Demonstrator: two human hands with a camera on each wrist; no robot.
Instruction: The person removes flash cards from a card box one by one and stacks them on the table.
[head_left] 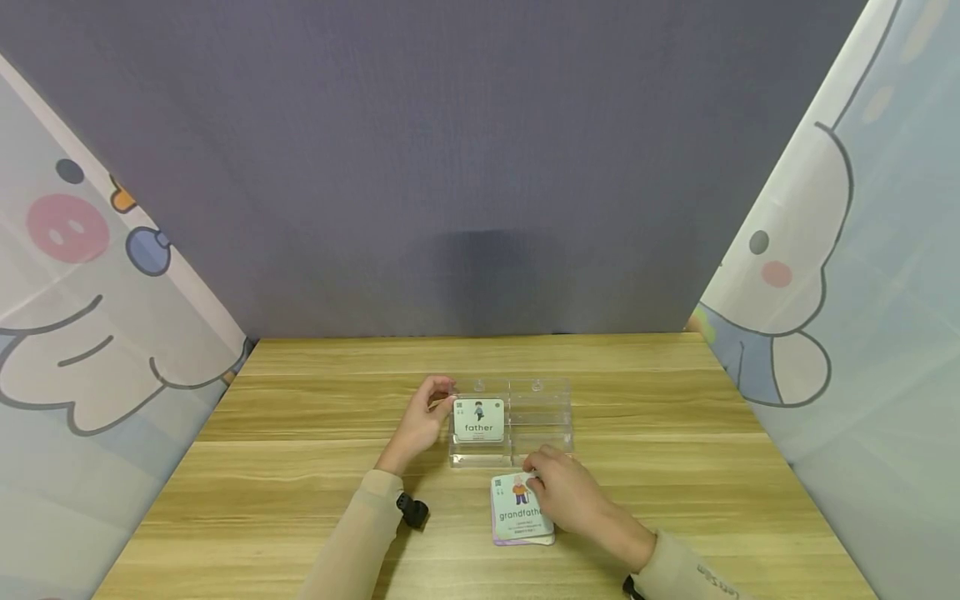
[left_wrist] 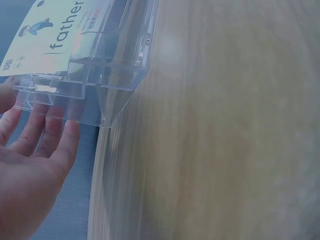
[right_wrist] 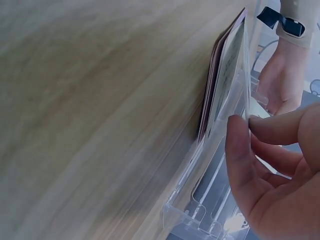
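A clear plastic card rack [head_left: 540, 418] with several compartments stands mid-table. In its left half leans a pale green "father" card [head_left: 480, 427]. My left hand [head_left: 420, 423] grips the rack's left end, thumb in front by the card's edge and fingers behind the clear plastic [left_wrist: 112, 77] in the left wrist view. My right hand [head_left: 568, 493] pinches the upper right edge of a "grandfather" card [head_left: 517, 523] between thumb and forefinger. Beneath that card lies a small stack of cards [head_left: 512, 542], with purple and white edges showing. In the right wrist view the pinched card [right_wrist: 247, 75] stands apart from the stack [right_wrist: 214, 85].
The wooden table [head_left: 270, 467] spreads out on both sides of the rack. A dark grey partition [head_left: 480, 167] rises behind it, and cartoon-printed curtains [head_left: 97, 317] hang left and right. Each wrist wears a black strap, such as the left strap [head_left: 412, 510].
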